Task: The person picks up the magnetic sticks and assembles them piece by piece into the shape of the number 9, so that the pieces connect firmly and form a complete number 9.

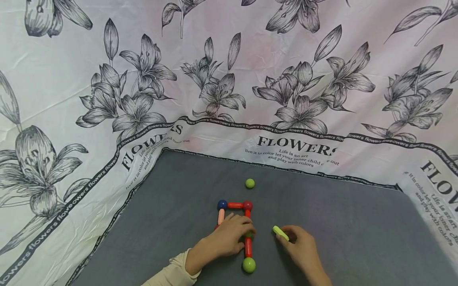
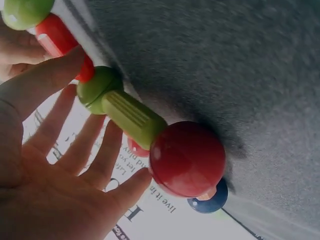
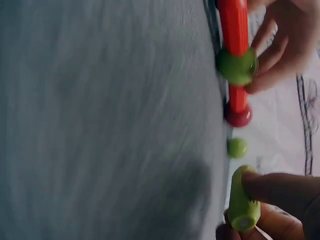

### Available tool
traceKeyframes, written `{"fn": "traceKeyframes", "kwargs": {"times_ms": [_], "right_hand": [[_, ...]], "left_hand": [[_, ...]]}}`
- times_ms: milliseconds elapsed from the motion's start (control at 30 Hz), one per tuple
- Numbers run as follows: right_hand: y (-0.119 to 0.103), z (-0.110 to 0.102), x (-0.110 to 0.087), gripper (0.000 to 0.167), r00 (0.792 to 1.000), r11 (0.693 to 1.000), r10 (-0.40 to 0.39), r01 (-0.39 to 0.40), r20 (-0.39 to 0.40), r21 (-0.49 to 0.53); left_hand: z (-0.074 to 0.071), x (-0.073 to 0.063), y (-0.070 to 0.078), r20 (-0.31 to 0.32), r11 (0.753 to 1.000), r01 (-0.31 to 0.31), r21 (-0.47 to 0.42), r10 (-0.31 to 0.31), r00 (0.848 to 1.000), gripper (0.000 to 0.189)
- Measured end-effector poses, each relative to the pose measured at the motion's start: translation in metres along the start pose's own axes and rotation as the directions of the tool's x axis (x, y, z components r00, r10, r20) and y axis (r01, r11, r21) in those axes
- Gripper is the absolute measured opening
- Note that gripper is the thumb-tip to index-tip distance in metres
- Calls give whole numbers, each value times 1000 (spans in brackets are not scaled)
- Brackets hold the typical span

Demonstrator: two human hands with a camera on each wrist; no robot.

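A magnetic stick-and-ball frame lies on the dark table. My left hand (image 1: 229,235) is over its near part, thumb and fingers about a green ball (image 2: 97,90). From that ball a red stick (image 1: 248,247) runs to another green ball (image 1: 249,265). A green stick (image 2: 134,119) joins it to a red ball (image 2: 187,159), largely hidden under the hand in the head view. To the right, my right hand (image 1: 303,248) pinches a loose yellow-green stick (image 3: 242,200) between thumb and fingers, apart from the frame. A greyish disc shows at the stick's end.
Farther along the frame are a blue ball (image 1: 222,204), a red ball (image 1: 247,205) and a peach stick (image 1: 220,215). One loose green ball (image 1: 249,183) sits beyond it. Flower-printed cloth (image 1: 214,137) borders the grey table surface (image 1: 358,230) at the back and sides.
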State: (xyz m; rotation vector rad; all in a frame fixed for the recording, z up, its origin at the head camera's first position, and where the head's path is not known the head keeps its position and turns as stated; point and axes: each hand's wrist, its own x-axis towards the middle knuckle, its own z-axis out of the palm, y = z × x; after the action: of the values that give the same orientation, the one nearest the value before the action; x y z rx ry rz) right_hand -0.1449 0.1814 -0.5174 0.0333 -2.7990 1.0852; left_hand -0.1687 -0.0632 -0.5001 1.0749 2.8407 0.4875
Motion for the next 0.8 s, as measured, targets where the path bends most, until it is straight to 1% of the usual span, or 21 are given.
{"fn": "traceKeyframes", "kwargs": {"times_ms": [100,200,300,367,500,633,733,800], "right_hand": [[-15,4,-6,22,997,997,21,-27,74,71],[-30,8,-12,22,984,988,43,-67,171,140],[-40,10,-16,22,966,979,42,-91,257,181],[-44,12,-19,24,955,975,25,-88,294,204],[-48,16,-23,30,941,973,-7,-71,338,219],[-49,19,-25,31,931,969,-3,-88,364,233],[-49,19,-27,30,935,967,-5,-86,354,240],[-47,18,-28,31,938,970,-9,-76,347,230]], "left_hand": [[-3,-1,1,-3,997,37,-64,-37,999,51],[-6,-4,3,-11,990,50,-130,-52,999,54],[-8,-8,6,-23,983,32,-181,-36,999,50],[-8,-12,6,-26,983,12,-185,-17,1000,43],[-5,-18,6,-31,984,-3,-176,-2,1000,28],[-2,-23,5,-58,982,-9,-190,-2,998,20],[-1,-27,3,-74,976,3,-219,-19,997,18],[1,-32,0,-90,970,20,-242,-43,995,18]]}}
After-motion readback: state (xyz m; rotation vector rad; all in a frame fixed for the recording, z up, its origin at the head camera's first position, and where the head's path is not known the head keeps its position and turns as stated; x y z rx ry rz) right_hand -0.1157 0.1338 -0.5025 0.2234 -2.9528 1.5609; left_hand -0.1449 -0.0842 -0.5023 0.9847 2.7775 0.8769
